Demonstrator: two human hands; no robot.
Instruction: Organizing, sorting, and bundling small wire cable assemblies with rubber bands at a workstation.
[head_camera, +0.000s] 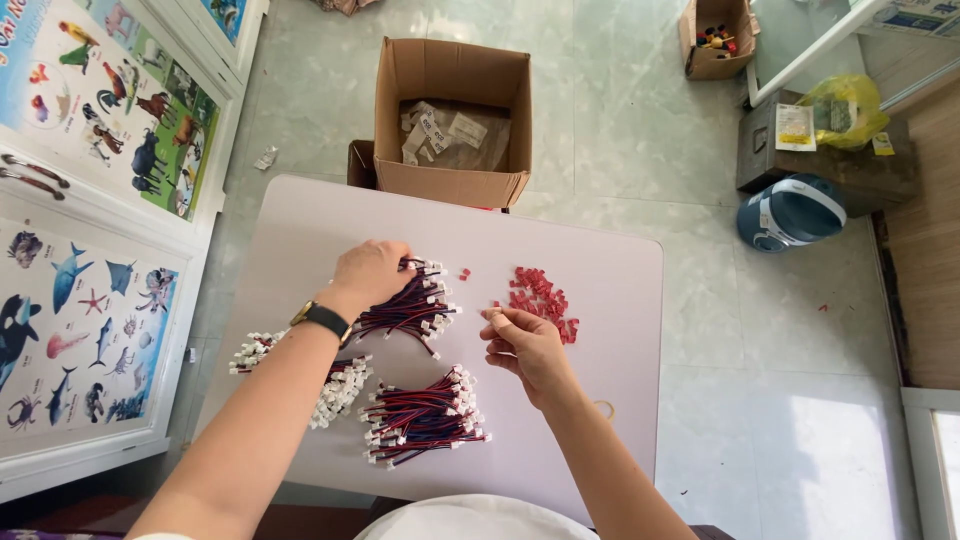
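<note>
My left hand (370, 272), a black watch on its wrist, rests on a bundle of red, black and blue wires with white plugs (412, 308) near the middle of the white table (600, 270). My right hand (525, 345) is pinched on a small red connector, just left of a heap of small red connectors (540, 297). A second wire bundle (425, 418) lies at the near side. A third bundle (335, 385) lies partly under my left forearm.
An open cardboard box (452, 120) with plastic bags stands on the floor behind the table. A smaller box (715, 38), a blue and white appliance (792, 210) and a yellow bag (845, 108) are at the right. Animal posters (90, 200) hang at the left.
</note>
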